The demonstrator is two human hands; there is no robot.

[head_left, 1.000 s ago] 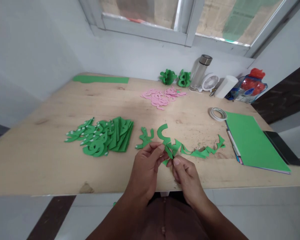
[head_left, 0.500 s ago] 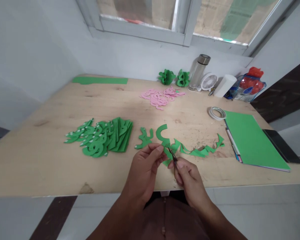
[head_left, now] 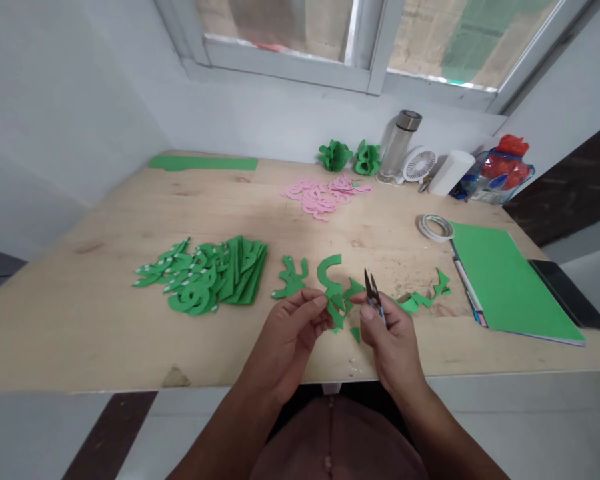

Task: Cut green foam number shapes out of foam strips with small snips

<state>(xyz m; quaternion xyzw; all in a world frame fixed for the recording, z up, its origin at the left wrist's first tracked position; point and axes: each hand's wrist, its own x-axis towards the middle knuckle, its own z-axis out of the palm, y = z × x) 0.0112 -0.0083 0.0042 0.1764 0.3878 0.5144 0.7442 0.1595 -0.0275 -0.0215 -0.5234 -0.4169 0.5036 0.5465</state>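
Between the thumb and fingers of my left hand [head_left: 295, 327] is a curved green paper cutout [head_left: 325, 272], its hooked end pointing away from me. My right hand [head_left: 389, 333] grips a small pair of scissors [head_left: 373, 290], dark blades parted and pointing up, apart from the paper. Green paper scraps [head_left: 414, 302] lie around and beyond my right hand. A small green scrap [head_left: 355, 334] sits on the table between my hands. Just beyond my left hand lies another wavy green cutout [head_left: 290, 277].
Left of my hands is a heap of green cutouts [head_left: 200, 277]. Pink cutouts [head_left: 323, 195] lie farther back. Two green paper ornaments [head_left: 335, 156], a bottle [head_left: 397, 143] and a small fan [head_left: 420, 164] line the wall. Tape rolls [head_left: 435, 228] and a green sheet [head_left: 515, 280] are at right.
My right hand has drawn the scissors away from the paper to the right, and their blades now point up. A small scrap now shows on the table between my hands.
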